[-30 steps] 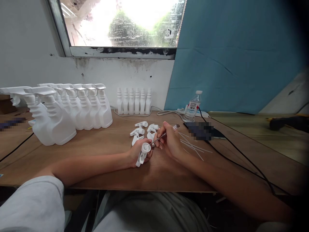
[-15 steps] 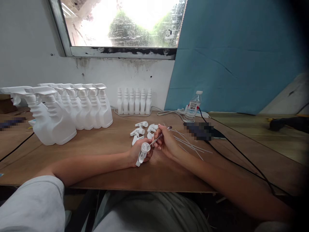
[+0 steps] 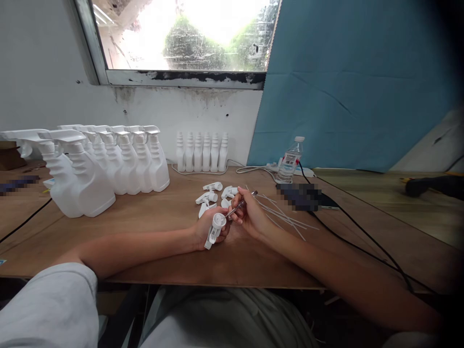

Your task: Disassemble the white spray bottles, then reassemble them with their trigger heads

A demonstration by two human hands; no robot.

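Observation:
My left hand (image 3: 206, 228) is closed around a white spray trigger head (image 3: 216, 227), its round collar opening turned up toward me. In my right hand (image 3: 246, 210) is a slim screwdriver (image 3: 237, 209), pinched between the fingers. Its thin shaft slants down to the left, and the tip is at the rim of the collar; whether it touches, I cannot tell. Just beyond my hands lie several loose trigger heads (image 3: 207, 197), partly hidden by my fingers. To the right of my right hand, several thin white dip tubes (image 3: 286, 216) are scattered on the wooden table (image 3: 159, 266).
White spray bottles with trigger heads (image 3: 90, 188) stand grouped at the left. Several bottles without trigger heads (image 3: 197, 154) are lined up by the wall. At the back right are a clear water bottle (image 3: 289, 164), a power strip (image 3: 308, 172), and black cables (image 3: 355, 246).
Both hands stay almost in place, still holding the trigger head and the screwdriver. The screwdriver's tip has shifted very slightly at the collar.

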